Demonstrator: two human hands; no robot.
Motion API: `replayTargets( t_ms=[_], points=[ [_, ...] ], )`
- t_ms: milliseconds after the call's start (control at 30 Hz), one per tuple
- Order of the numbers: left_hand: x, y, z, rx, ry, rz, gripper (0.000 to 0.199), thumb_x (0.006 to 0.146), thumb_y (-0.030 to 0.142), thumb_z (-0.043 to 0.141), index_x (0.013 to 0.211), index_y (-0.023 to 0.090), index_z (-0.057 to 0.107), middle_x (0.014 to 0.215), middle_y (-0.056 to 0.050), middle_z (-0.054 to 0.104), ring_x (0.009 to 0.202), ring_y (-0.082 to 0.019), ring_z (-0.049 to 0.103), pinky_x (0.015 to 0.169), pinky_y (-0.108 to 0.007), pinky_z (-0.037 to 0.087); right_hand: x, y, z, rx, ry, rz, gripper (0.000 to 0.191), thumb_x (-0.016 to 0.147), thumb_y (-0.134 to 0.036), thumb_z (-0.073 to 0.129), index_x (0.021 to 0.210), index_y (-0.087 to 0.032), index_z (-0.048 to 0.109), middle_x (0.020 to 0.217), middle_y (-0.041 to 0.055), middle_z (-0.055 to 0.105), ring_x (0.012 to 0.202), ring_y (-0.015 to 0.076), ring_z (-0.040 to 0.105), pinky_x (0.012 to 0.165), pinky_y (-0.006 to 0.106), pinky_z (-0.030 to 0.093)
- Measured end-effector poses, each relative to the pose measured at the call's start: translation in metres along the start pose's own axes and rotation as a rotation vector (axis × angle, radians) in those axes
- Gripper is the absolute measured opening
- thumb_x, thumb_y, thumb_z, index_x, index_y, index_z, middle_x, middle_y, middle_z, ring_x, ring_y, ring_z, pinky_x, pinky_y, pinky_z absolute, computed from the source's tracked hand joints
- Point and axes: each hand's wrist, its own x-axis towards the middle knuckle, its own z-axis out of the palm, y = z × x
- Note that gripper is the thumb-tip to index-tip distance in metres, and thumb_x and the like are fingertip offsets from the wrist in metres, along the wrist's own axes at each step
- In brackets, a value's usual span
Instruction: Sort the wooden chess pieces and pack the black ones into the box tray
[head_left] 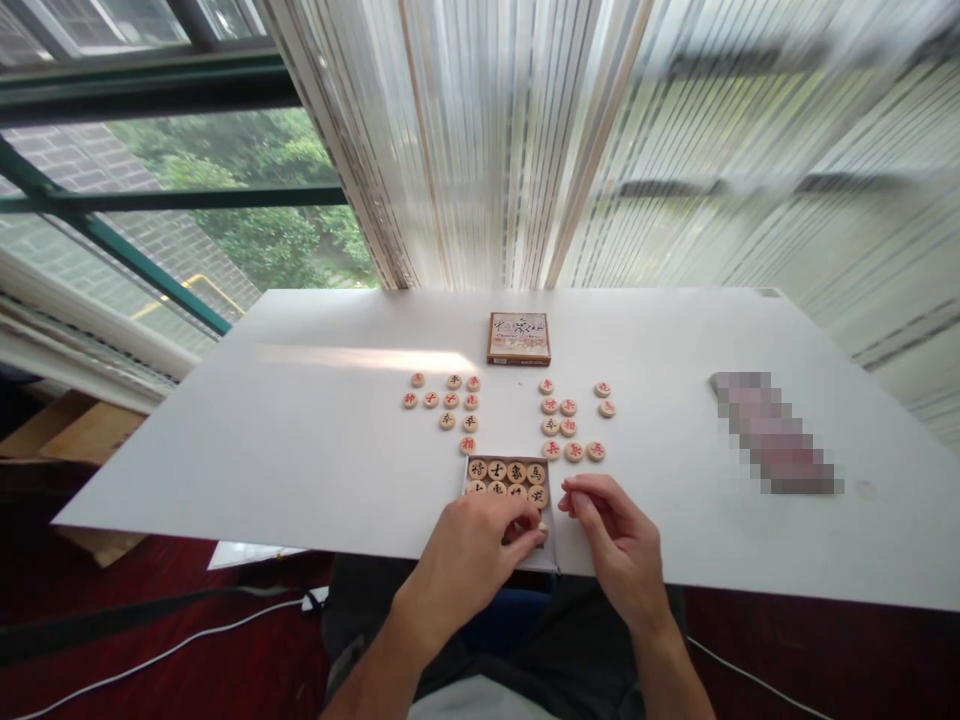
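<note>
My left hand [480, 540] reaches over the near part of an open box tray [555, 545] at the table's front edge. Its thumb and forefinger are closed on a pale wooden Chinese chess piece [541, 527], seen edge-on inside the tray. Rows of round pieces with black characters [517, 472] lie in the tray's far part; the hand hides its near left part. Just right of the tray is my right hand [619, 535], raised with fingers curled and tips drawn together. Whether anything sits in those fingers is hidden.
Loose pieces, mostly red-marked, lie in a left group [451, 401] and a right group [568, 407] beyond the tray. The Chinese chess box lid [518, 338] rests farther back. A blurred-out flat object [776, 430] lies at right on the white table [337, 450].
</note>
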Motion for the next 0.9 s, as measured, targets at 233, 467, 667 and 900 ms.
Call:
replayTargets(
  t_ms=[233,467,667,900],
  points=[
    [0.001,-0.001,0.006,0.168,0.062,0.017,0.002,0.089,0.026,0.072,0.089,0.026,0.070,0.086,0.001,0.069,0.084,-0.019,0.064,0.075,-0.028,0.048,0.000,-0.002,0.001,0.001,-0.006,0.003,0.011,0.096,-0.026,0.061,0.104,-0.025,0.069,0.095,0.0018,0.067,0.081,0.0146,0.068,0.075,0.026,0.057],
    [-0.001,0.001,0.008,0.230,0.091,0.033,0.007,0.089,0.021,0.070,0.095,0.025,0.069,0.086,0.000,0.071,0.083,-0.021,0.064,0.074,-0.031,0.048,-0.001,-0.003,0.001,-0.012,0.001,0.010,0.011,0.096,-0.026,0.061,0.103,-0.025,0.070,0.093,0.0019,0.067,0.079,0.0151,0.068,0.074,0.026,0.057],
    [-0.006,0.002,0.006,0.208,0.070,0.040,0.012,0.088,0.022,0.073,0.098,0.025,0.069,0.089,0.001,0.072,0.084,-0.021,0.065,0.076,-0.033,0.049,-0.002,-0.003,0.000,-0.060,0.000,0.009,0.011,0.097,-0.026,0.060,0.104,-0.026,0.068,0.097,0.0021,0.067,0.082,0.0162,0.069,0.076,0.028,0.057],
    [-0.005,0.000,0.009,0.194,0.079,0.064,0.011,0.089,0.020,0.071,0.099,0.024,0.069,0.090,0.000,0.073,0.085,-0.021,0.065,0.077,-0.032,0.051,-0.005,-0.011,-0.005,-0.450,-0.147,-0.136,0.018,0.096,-0.021,0.057,0.111,-0.026,0.067,0.109,0.0061,0.067,0.102,0.0221,0.065,0.091,0.034,0.054]
  ],
)
